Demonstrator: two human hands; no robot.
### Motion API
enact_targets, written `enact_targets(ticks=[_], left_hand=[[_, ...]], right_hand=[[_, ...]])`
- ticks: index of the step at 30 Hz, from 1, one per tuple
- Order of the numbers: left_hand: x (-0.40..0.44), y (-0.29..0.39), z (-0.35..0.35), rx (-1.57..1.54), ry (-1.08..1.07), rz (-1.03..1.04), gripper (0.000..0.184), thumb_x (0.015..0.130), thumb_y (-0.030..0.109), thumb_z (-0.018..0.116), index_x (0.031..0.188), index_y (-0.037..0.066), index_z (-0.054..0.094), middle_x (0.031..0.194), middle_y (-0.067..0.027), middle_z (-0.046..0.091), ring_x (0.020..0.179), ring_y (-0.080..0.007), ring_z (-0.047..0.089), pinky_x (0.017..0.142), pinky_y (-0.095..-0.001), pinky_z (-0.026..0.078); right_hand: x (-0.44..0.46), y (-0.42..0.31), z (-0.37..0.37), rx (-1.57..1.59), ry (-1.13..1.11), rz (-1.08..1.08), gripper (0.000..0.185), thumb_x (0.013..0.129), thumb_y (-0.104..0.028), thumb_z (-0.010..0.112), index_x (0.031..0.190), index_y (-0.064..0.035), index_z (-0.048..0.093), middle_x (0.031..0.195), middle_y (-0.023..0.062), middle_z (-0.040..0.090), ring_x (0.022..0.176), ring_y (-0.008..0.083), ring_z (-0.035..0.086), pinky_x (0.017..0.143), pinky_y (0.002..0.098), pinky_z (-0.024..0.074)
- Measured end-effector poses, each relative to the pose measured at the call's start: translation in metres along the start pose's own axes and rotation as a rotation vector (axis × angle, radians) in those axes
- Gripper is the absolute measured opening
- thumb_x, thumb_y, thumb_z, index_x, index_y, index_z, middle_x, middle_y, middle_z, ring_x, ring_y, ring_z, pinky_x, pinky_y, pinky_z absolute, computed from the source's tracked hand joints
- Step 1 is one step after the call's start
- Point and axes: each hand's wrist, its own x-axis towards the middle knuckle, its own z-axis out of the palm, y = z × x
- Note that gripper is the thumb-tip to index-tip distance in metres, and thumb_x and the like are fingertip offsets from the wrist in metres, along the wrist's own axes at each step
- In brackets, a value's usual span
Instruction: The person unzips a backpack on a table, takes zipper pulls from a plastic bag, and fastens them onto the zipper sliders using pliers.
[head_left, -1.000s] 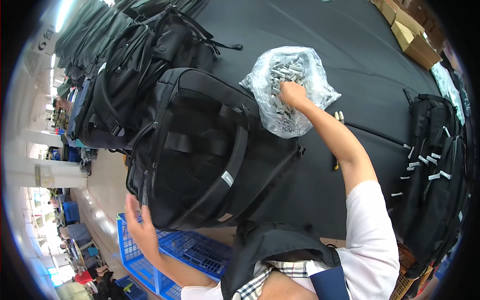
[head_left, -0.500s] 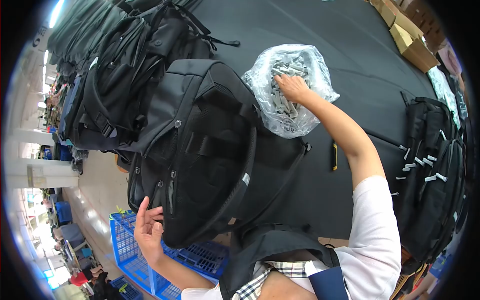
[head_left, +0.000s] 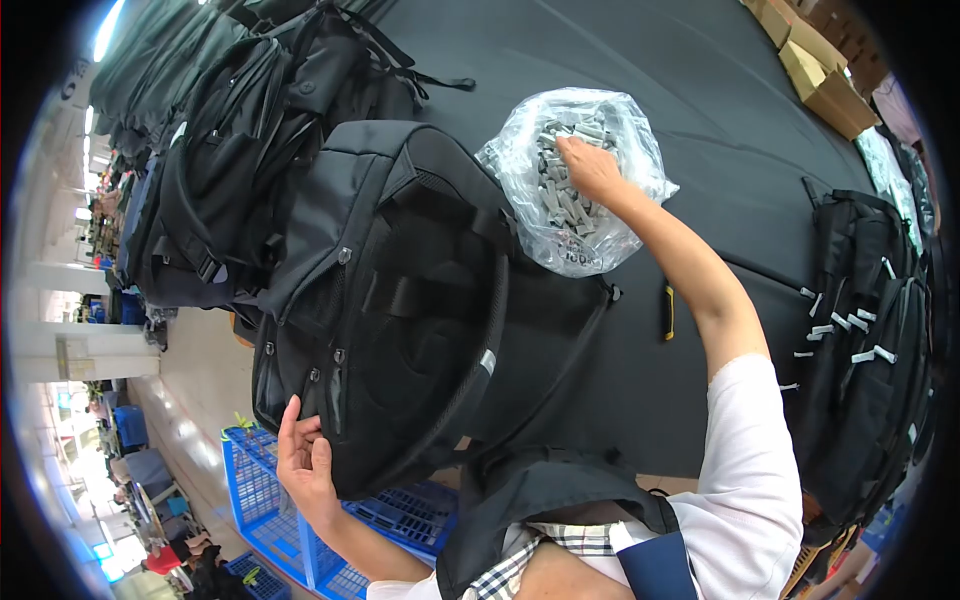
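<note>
Black backpack (head_left: 400, 290) overhangs our desk (head_left: 740, 110), our left hand (head_left: 308, 472) at its lower corner, fingers apart; our right hand (head_left: 594, 170) dips into grey pieces (head_left: 570, 212) inside the plastic bag (head_left: 582, 260), fingertips hidden, grip unclear.

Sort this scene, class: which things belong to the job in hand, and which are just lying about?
In the job:
- black backpack, with the left hand at its lower edge
- small grey pieces, with the right hand among them
- clear plastic bag holding the pieces

Apparently just lying about:
- yellow-and-black tool
- cardboard box
- blue crate
</note>
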Motion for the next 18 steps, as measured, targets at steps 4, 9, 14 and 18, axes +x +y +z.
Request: enact_targets(ticks=[4, 9, 14, 18], left_hand=[[-0.002, 0.0, 0.003, -0.023, 0.009, 0.007, 0.051, 0.082, 0.018, 0.063, 0.125, -0.001, 0.046, 0.091, -0.0045, 0.056, 0.076, -0.0068, 0.048, 0.07, -0.0179, 0.037], [-0.004, 0.002, 0.006, -0.006, 0.016, 0.015, 0.051, 0.082, 0.02, 0.063, 0.125, 0.0, 0.047, 0.092, -0.0038, 0.056, 0.075, -0.0062, 0.047, 0.069, -0.0171, 0.037], [-0.004, 0.002, 0.007, 0.019, 0.024, 0.017, 0.049, 0.081, 0.018, 0.063, 0.125, 0.001, 0.048, 0.092, -0.0033, 0.056, 0.075, -0.0056, 0.047, 0.066, -0.016, 0.035], [-0.006, 0.006, 0.013, 0.008, 0.015, 0.022, 0.049, 0.082, 0.018, 0.063, 0.125, 0.001, 0.048, 0.091, -0.0031, 0.056, 0.073, -0.0047, 0.046, 0.064, -0.0158, 0.034]], right_hand=[[0.008, -0.01, 0.002, -0.061, -0.2, 0.147, 0.022, 0.076, -0.019, 0.062, 0.091, -0.0068, 0.052, 0.082, 0.0134, 0.062, 0.083, 0.0336, 0.06, 0.063, 0.0441, 0.0475], [0.009, 0.001, -0.009, 0.244, -0.023, 0.327, 0.034, 0.077, -0.029, 0.06, 0.099, -0.0023, 0.058, 0.084, 0.0197, 0.062, 0.08, 0.0304, 0.061, 0.068, 0.039, 0.0489], [-0.006, 0.01, -0.014, 0.971, -0.087, 0.556, 0.028, 0.081, -0.021, 0.059, 0.099, 0.001, 0.053, 0.08, 0.0085, 0.06, 0.066, 0.0161, 0.057, 0.058, 0.0288, 0.0483], [-0.017, 0.0, -0.026, 1.366, -0.267, 0.679, 0.032, 0.085, -0.007, 0.053, 0.115, -0.0054, 0.044, 0.078, 0.0063, 0.056, 0.061, 0.0075, 0.053, 0.051, 0.0196, 0.0433]])
